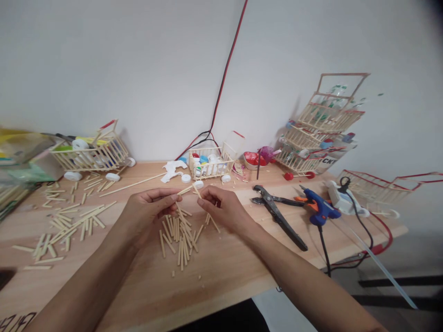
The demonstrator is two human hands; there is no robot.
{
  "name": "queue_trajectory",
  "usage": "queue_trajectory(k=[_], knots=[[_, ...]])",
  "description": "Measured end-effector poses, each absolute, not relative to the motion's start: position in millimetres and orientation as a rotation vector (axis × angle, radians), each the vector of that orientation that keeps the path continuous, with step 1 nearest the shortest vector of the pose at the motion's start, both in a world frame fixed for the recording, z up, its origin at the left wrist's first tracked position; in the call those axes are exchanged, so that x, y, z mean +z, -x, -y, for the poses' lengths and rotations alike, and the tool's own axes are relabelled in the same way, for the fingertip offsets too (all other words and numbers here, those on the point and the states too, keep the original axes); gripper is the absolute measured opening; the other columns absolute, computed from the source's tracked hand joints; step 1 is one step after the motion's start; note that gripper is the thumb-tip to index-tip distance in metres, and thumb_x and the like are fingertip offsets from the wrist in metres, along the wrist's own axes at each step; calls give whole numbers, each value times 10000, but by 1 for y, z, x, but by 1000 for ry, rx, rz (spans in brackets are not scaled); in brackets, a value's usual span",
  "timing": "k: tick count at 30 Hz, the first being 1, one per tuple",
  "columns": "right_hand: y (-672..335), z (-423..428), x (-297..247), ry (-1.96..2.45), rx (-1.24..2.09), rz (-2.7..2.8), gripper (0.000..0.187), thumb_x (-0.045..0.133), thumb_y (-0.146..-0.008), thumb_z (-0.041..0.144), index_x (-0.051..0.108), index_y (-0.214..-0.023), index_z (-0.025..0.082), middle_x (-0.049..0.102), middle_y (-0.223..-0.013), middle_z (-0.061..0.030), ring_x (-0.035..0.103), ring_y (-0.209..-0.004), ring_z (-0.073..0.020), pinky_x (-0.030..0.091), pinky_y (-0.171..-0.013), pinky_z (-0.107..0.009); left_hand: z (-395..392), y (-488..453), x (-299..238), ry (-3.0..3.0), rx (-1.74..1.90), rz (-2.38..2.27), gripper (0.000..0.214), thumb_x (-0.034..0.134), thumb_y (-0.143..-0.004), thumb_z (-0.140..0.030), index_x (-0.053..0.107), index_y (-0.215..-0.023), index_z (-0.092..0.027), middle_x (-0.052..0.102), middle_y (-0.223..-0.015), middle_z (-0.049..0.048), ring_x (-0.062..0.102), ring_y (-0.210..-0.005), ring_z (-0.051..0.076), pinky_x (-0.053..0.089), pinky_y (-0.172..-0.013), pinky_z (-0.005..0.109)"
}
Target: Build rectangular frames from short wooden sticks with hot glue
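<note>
My left hand (150,205) is closed, thumb and fingers pinching a short wooden stick (184,190) that points right. Facing it, my right hand (221,207) pinches another short wooden stick (197,192). The tips of the two sticks come close together; I cannot tell whether they touch. Just below both hands lies a loose pile of cut wooden sticks (182,237) on the wooden table (166,295). Behind the hands stands a small stick-built cart (212,169) filled with bottle caps.
More cut sticks (69,226) are scattered at left, near another stick cart (92,154). Black pliers (278,216) and a blue glue gun (320,207) with its cord lie at right. Stacked stick carts (311,133) rise at the back right. A red bowl (254,160) sits by the wall.
</note>
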State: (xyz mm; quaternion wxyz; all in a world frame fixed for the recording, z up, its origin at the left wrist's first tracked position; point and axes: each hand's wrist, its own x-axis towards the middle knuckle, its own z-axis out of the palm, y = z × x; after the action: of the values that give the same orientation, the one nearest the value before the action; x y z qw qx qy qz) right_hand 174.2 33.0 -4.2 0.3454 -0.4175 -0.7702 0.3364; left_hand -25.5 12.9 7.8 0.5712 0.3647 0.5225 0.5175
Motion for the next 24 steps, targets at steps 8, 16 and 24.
queue_trajectory(k=[8, 16, 24], knots=[[-174, -33, -5, 1073, 884, 1984, 136, 541, -861, 292, 558, -783, 181, 502, -647, 46, 408, -578, -82, 298, -541, -213, -12, 24, 10, -846, 1228, -1213, 282, 843, -528, -223, 749, -781, -143, 711, -677, 36, 590, -545, 84, 497, -548, 188], [-174, -33, -5, 1072, 887, 1981, 137, 541, -863, 292, 543, -776, 186, 506, -649, 48, 405, -571, -80, 294, -539, -216, -13, 24, 11, -828, 1229, -1222, 283, 845, -520, -227, 750, -775, -148, 714, -673, 31, 590, -540, 77, 497, -562, 185], [-174, -33, -4, 1080, 861, 1999, 140, 543, -862, 296, 548, -776, 185, 497, -642, 45, 407, -572, -82, 297, -539, -212, -12, 23, 11, -852, 1224, -1222, 271, 845, -532, -227, 752, -775, -151, 724, -691, 26, 594, -546, 70, 502, -554, 163]])
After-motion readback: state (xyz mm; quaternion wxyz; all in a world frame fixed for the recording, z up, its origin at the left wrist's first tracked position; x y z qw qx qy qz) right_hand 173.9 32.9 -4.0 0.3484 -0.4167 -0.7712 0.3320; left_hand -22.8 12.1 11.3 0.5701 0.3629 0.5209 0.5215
